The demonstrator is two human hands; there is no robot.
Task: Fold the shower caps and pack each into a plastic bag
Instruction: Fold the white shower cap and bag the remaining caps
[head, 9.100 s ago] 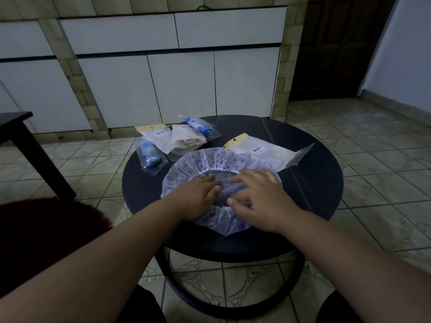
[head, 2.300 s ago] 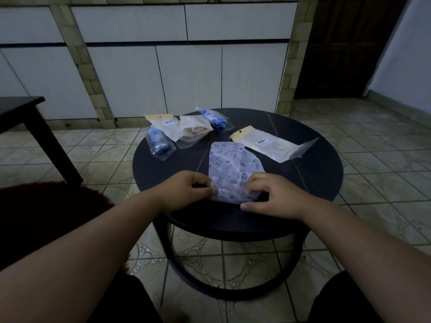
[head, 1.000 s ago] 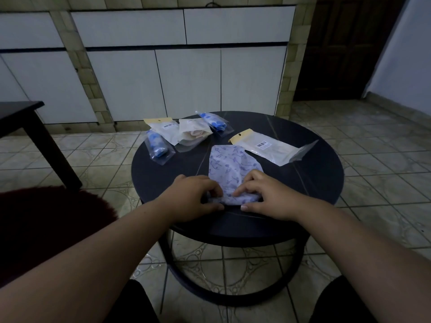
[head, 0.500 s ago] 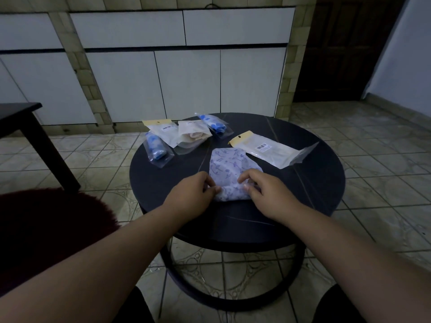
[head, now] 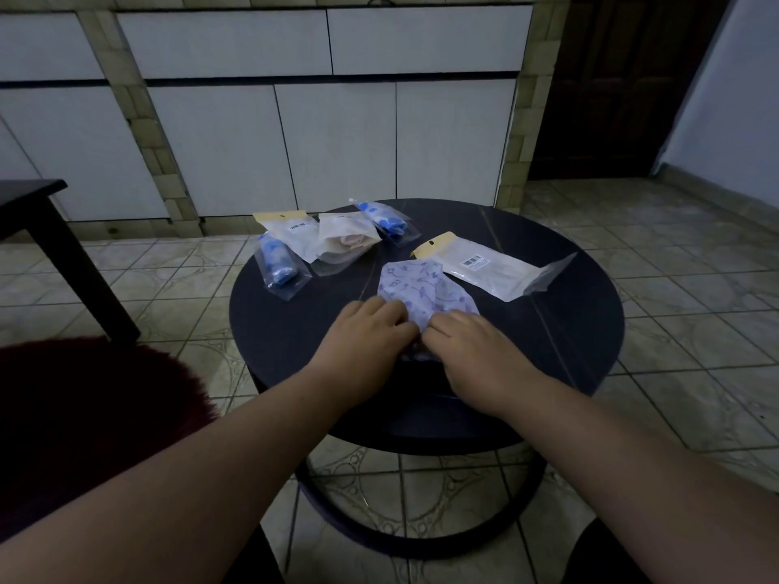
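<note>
From the head camera, a patterned shower cap (head: 423, 288), folded to a narrow wedge, is lying near the middle of the round dark table (head: 581, 330), and both hands are covering its near end. The left hand (head: 366, 330) is lying knuckles-up with its fingers curled down onto the cap's near left edge; the right hand (head: 472, 343) is doing the same on the near right edge, fingertips almost meeting the left's. The cap's near portion is hiding under the hands, so how tightly either is gripping is hard to make out. Just beyond the cap, an empty plastic bag (head: 489, 265) with a barcode label is lying flat. Four packed bags (head: 333, 244) are clustering at the table's far left. In the dim light their contents are showing only as blue and pale shapes.
</note>
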